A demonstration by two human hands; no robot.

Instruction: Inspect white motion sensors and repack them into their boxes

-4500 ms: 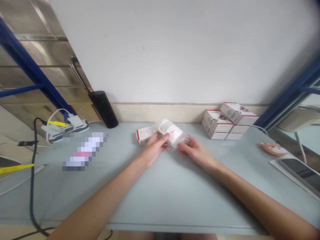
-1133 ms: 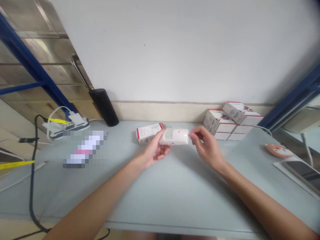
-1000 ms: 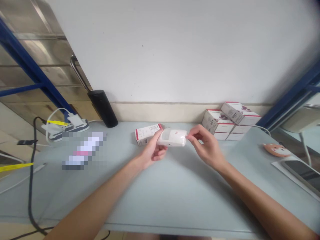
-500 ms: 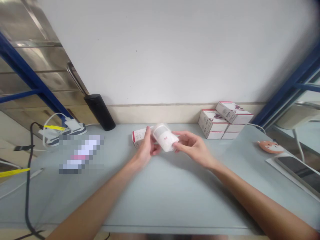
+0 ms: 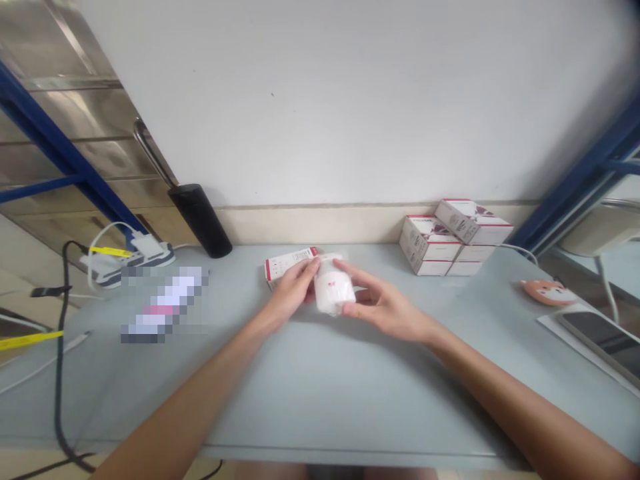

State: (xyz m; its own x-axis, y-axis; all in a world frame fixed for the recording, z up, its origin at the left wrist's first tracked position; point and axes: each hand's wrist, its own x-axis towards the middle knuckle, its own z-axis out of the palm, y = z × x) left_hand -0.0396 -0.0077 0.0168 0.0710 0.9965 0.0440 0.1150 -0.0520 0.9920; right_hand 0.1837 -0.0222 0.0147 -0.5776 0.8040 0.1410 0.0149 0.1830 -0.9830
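Observation:
A small white plastic device (image 5: 332,288) with a red mark on its face is held a little above the pale blue table (image 5: 320,393), near the middle. My left hand (image 5: 293,291) grips its left side, fingers curled around it. My right hand (image 5: 383,305) cups it from the right and below, fingers wrapped on it. Just behind my left hand lies a small white and red carton (image 5: 283,262), flat on the table.
A stack of white and red boxes (image 5: 453,239) stands at the back right. A black cylinder (image 5: 201,220) leans at the back left, beside a power strip (image 5: 127,257) with cables. An orange mouse (image 5: 548,292) and a tablet (image 5: 597,340) lie at the right.
The white device has turned from lying sideways between my hands to pointing toward me and has come lower. My right hand went from pinching its right end to cupping it.

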